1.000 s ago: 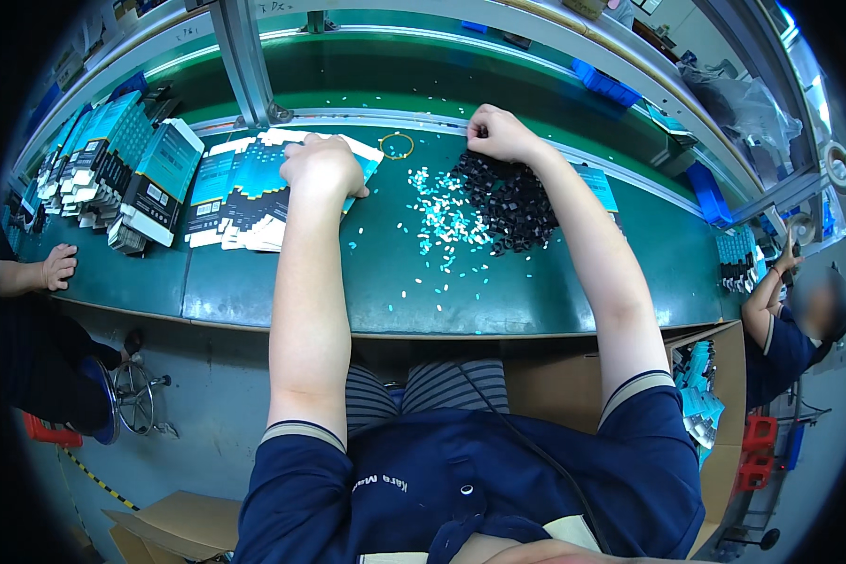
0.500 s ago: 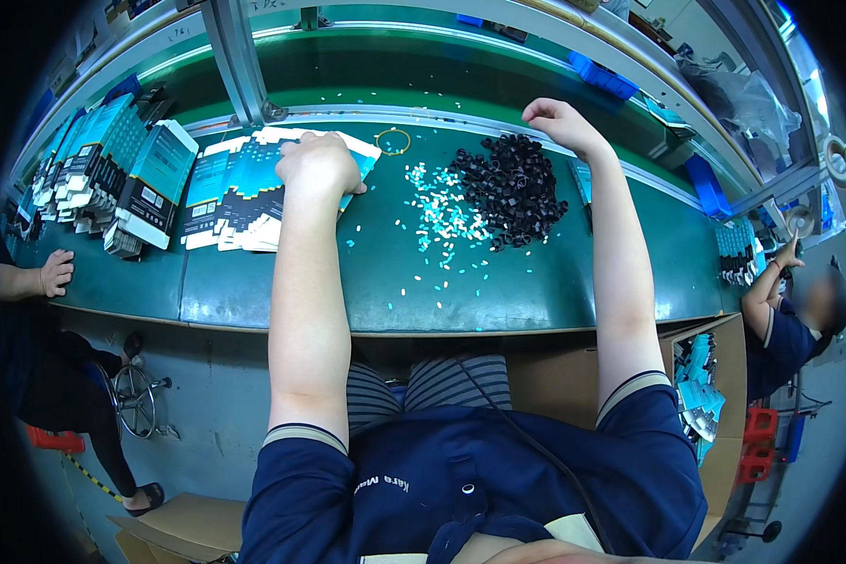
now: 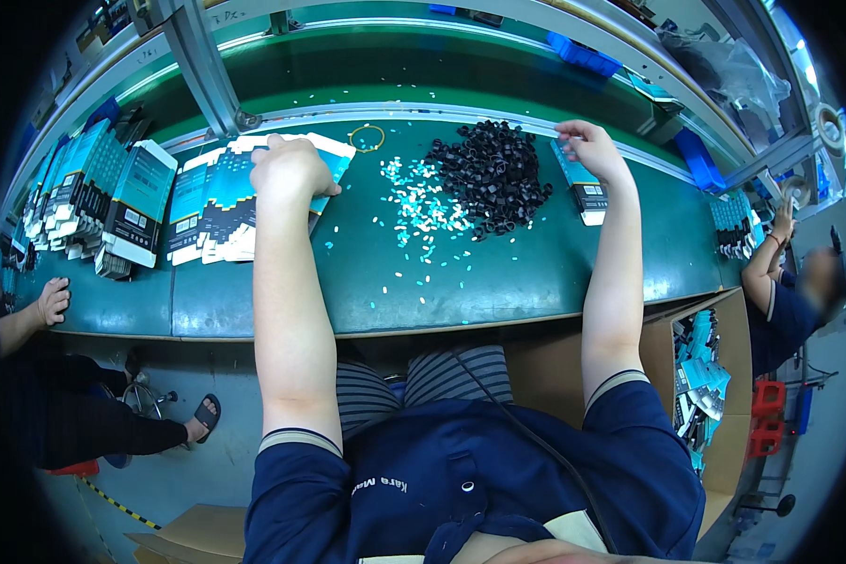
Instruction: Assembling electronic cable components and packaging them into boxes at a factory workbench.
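The single carton (image 3: 589,195) lies on the right part of the bench (image 3: 498,291), just right of the black caps (image 3: 493,179). Its long axis runs near to far, with the near end angled a little to the right. The right hand (image 3: 594,150) is over its far half, so most of the visible face reaches from under the hand toward the near side, left of the forearm. Whether the hand touches the carton or is just above it, I cannot tell. Its fingers are bent and point left, toward the far edge of the caps; whether they pinch anything is too small to tell.

The right hand is clearly the nearer one to both carton and caps. The left hand (image 3: 294,171) is well apart to the left, on the right part of the fanned cartons (image 3: 218,202), its back up and fingers curved; what they grip underneath is hidden.

Between the hands, the white and teal pellets (image 3: 423,211) lie scattered against the left side of the caps, and a yellow band (image 3: 367,138) lies at their far left. Beyond the fan, farther left, is a stack (image 3: 80,183) of more cartons. Near right, below the bench, a big box (image 3: 743,357) holds others in a jumble.
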Available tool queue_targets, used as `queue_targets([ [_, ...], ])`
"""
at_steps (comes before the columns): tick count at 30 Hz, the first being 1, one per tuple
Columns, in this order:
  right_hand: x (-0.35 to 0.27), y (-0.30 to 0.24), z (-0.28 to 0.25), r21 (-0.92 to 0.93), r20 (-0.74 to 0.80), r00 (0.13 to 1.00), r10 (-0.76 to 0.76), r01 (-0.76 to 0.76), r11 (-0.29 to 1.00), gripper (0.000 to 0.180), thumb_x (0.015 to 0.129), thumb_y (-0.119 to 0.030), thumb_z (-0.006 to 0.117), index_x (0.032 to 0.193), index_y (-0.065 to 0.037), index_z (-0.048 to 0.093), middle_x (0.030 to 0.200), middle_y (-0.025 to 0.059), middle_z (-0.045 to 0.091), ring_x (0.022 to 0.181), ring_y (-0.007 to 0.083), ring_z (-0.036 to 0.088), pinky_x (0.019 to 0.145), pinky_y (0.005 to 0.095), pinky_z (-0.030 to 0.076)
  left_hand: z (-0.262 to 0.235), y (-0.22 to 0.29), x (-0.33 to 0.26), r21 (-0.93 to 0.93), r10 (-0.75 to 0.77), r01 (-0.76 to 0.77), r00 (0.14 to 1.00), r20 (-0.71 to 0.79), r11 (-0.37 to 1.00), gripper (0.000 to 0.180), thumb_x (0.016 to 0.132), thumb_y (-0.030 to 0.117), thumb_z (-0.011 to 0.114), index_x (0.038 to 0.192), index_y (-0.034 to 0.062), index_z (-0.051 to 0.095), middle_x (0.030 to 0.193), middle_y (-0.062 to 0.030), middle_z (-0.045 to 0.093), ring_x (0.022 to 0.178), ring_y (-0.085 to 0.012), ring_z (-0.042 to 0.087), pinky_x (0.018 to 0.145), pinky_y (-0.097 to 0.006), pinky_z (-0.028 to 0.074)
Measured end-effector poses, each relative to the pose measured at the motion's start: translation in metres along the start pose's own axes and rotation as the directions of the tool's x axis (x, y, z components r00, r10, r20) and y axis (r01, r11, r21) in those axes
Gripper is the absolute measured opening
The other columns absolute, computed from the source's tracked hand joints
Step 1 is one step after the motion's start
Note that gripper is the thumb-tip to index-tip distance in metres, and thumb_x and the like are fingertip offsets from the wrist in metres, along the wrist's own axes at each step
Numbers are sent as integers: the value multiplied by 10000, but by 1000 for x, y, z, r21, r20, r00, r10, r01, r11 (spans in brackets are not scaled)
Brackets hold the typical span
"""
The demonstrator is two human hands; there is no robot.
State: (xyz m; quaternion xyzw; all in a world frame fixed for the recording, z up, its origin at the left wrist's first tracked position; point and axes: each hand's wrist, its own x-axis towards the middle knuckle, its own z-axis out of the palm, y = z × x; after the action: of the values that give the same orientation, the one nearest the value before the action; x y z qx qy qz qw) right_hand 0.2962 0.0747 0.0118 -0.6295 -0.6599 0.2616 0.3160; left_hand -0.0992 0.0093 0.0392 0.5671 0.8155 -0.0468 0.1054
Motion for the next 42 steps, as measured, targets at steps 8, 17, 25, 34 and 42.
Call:
queue_targets([
  [8,-34,-30,10,-294,280,923,264,-179,939,137,724,-33,665,842,24,624,716,79,642,588,142,629,529,262,527,0,4,1,-33,-68,67,996,-50,997,767,617,339,834,1250,57,506,1291,-132,446,1208,-301,436,926,-393,436],
  [17,-38,-34,19,-276,239,941,238,-169,946,83,685,-60,661,730,0,626,645,65,627,564,141,616,513,267,508,7,-5,14,-268,34,-137,934,-355,954,548,701,243,747,1149,38,508,1103,-199,592,1038,-338,585,862,-414,479],
  [25,-36,-37,10,286,112,992,63,-93,954,90,758,-19,647,829,28,615,779,72,635,680,127,615,625,232,509,1,14,4,-844,353,-517,824,-444,145,296,875,129,593,1111,-36,526,970,-116,653,873,-144,617,794,-283,475],
  [34,-52,-87,82,595,-323,897,-301,440,673,169,821,3,627,981,11,682,1053,57,504,887,111,575,794,213,465,35,79,-32,-936,528,-4,825,-203,-353,274,852,84,578,1104,-12,529,1024,-90,606,943,-164,599,829,-330,506],
  [42,-64,-93,91,380,-339,823,-456,563,734,162,815,40,581,931,3,687,973,62,521,784,113,615,685,212,501,51,98,-46,-967,630,50,766,-124,-250,285,850,51,562,1128,15,511,1016,-91,603,901,-156,609,787,-329,514],
])
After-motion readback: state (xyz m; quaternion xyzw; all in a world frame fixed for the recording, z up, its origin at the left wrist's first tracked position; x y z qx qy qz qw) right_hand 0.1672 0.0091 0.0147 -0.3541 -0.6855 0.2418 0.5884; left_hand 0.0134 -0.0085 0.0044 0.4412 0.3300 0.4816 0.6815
